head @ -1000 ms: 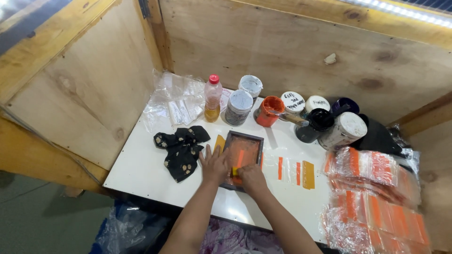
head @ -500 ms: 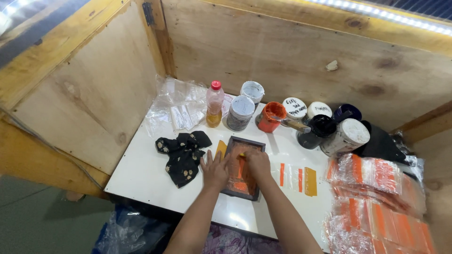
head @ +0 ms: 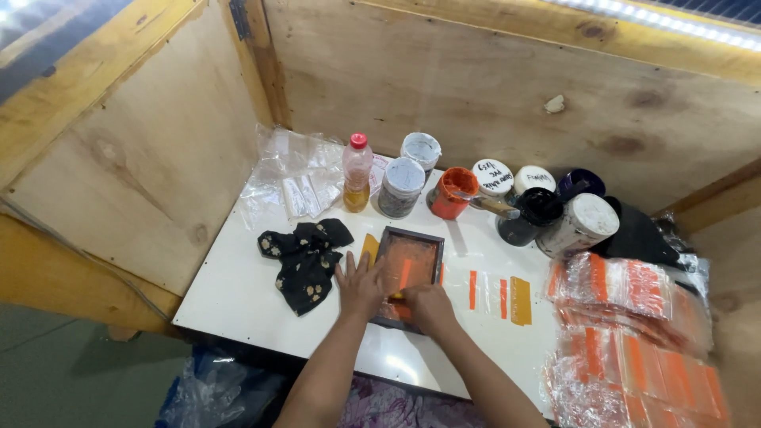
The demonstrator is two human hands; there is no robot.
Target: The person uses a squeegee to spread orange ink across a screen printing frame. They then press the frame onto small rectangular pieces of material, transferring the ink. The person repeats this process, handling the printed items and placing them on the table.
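White table (head: pixel 238 293), boxed in by plywood walls. Centre, near edge: small dark-framed printing screen (head: pixel 409 273) with orange mesh, lying flat. Left hand (head: pixel 361 285) spread open, palm down, pressing on the frame's left side, gripping nothing. Right hand (head: pixel 428 305) closed at the frame's near right corner; a small orange-tipped tool seems to sit under its fingers, but what it grips cannot be told for sure. Yellow strip (head: pixel 369 247) just left of the frame, partly under it. Left of that: crumpled black cloth (head: pixel 305 257) with pale flowers. Right of the frame: clear bag with orange stripes (head: pixel 495 293), flat on the table. Far right: heaped stack of orange-striped clear bags (head: pixel 634 333). Far row, left to right: clear empty bags (head: pixel 297 178), bottle of yellow liquid with red cap (head: pixel 357 173), two grey lidded jars (head: pixel 403 186), open orange paint pot (head: pixel 453 192), white-lidded tubs and dark pots (head: pixel 555 210).
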